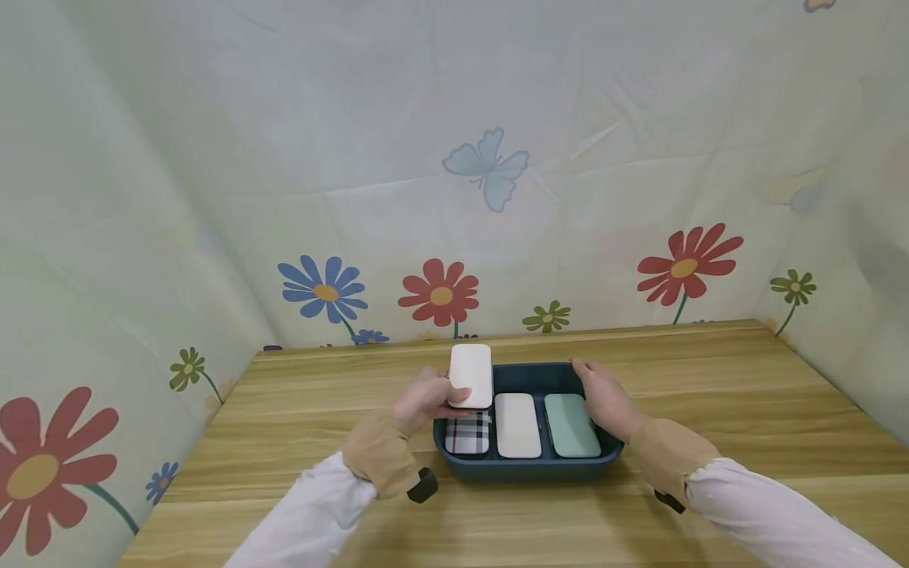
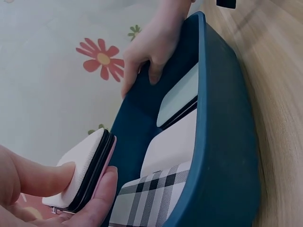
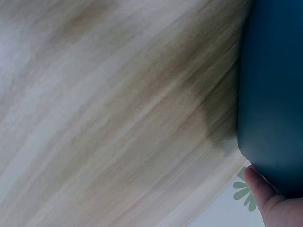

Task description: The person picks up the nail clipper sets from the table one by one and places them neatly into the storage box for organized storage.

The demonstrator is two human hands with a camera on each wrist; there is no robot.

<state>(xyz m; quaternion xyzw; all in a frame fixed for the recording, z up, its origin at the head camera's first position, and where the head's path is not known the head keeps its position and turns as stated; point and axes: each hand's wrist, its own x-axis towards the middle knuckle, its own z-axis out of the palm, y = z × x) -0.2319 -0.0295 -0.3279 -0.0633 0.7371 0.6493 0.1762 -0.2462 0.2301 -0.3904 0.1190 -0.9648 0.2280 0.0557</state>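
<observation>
My left hand (image 1: pixel 424 398) pinches a small white zippered case (image 1: pixel 471 372), thumb on top and fingers underneath, over the left end of a dark blue bin (image 1: pixel 529 472). In the left wrist view this case (image 2: pixel 85 163) shows a black zipper band and a pinkish underside. My right hand (image 1: pixel 609 401) grips the bin's rim at the back right corner, thumb inside. Three cases lie side by side in the bin: a plaid one (image 1: pixel 466 435) beneath the held case, a cream one (image 1: pixel 518 426) in the middle and a pale green one (image 1: pixel 571 426) at the right.
The bin stands on a wood-grain table (image 1: pixel 319 402). Behind and on both sides hangs a pale cloth (image 1: pixel 355 118) printed with flowers and a butterfly. Black straps (image 1: pixel 423 485) show at the wrists.
</observation>
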